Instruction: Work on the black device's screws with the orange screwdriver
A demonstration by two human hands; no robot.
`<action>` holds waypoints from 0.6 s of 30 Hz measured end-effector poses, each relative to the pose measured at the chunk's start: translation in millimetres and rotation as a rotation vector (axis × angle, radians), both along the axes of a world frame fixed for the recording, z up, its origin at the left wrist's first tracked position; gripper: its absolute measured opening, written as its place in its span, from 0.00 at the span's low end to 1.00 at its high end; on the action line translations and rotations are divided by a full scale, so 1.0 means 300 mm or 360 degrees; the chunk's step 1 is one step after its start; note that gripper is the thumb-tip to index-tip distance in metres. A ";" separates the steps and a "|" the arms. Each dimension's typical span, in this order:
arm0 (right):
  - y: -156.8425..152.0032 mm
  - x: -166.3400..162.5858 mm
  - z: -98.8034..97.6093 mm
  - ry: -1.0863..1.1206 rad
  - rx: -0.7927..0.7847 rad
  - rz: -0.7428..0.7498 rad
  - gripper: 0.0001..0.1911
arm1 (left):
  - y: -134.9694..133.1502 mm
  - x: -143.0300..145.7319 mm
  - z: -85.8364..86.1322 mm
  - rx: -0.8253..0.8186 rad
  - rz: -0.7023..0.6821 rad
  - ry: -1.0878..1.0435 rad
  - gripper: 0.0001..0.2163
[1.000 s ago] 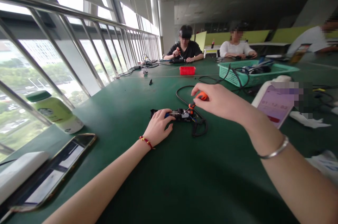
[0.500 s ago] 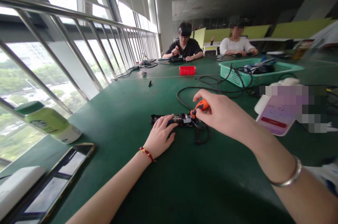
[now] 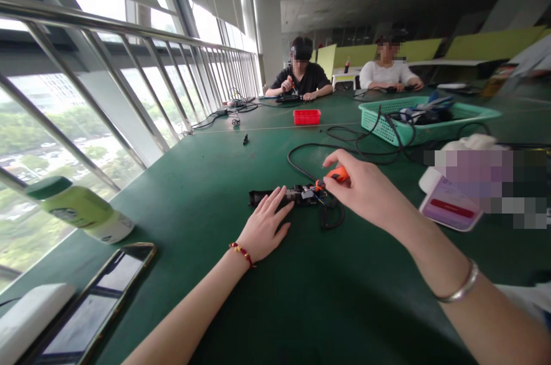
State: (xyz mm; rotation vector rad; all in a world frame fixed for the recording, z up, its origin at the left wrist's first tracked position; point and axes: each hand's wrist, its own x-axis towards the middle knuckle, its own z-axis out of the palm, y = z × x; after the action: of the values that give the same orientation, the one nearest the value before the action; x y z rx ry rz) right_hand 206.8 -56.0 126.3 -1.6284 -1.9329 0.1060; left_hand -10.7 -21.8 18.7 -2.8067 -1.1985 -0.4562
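A small black device (image 3: 297,195) with exposed parts and coloured wires lies on the green table (image 3: 267,284), its black cable (image 3: 331,218) looped beside it. My left hand (image 3: 264,227) lies flat with fingers stretched out, fingertips resting on the device's left part. My right hand (image 3: 365,190) is closed round an orange-handled screwdriver (image 3: 333,175), whose tip points down into the device's right end.
A phone (image 3: 92,307) and a white object lie near left, with a green-capped bottle (image 3: 81,210) by the window railing. A teal basket (image 3: 422,118) of cables, a red box (image 3: 306,116) and a lit phone (image 3: 451,204) sit further off. Two people work at the far end.
The view has shifted slightly. My left hand's fingers have straightened and flattened on the device. My right hand with the screwdriver has lowered a little toward the device.
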 end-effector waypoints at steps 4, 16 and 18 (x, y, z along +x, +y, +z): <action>0.019 0.012 -0.005 0.0029 -0.0049 -0.0085 0.13 | 0.022 0.003 0.008 -0.0029 -0.0014 0.0024 0.21; 0.056 0.018 -0.039 0.0323 0.0069 -0.0010 0.16 | 0.068 0.022 -0.006 0.0152 0.0107 -0.0038 0.19; 0.056 0.016 -0.042 0.0328 0.0042 -0.0040 0.16 | 0.059 0.016 -0.008 0.0150 0.0122 -0.0078 0.18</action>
State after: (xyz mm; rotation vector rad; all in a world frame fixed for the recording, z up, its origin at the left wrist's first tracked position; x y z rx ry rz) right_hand 211.6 -39.1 113.7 -1.5594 -1.7505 0.2281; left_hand -6.0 -4.1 16.5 -2.6755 -1.2542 -0.5632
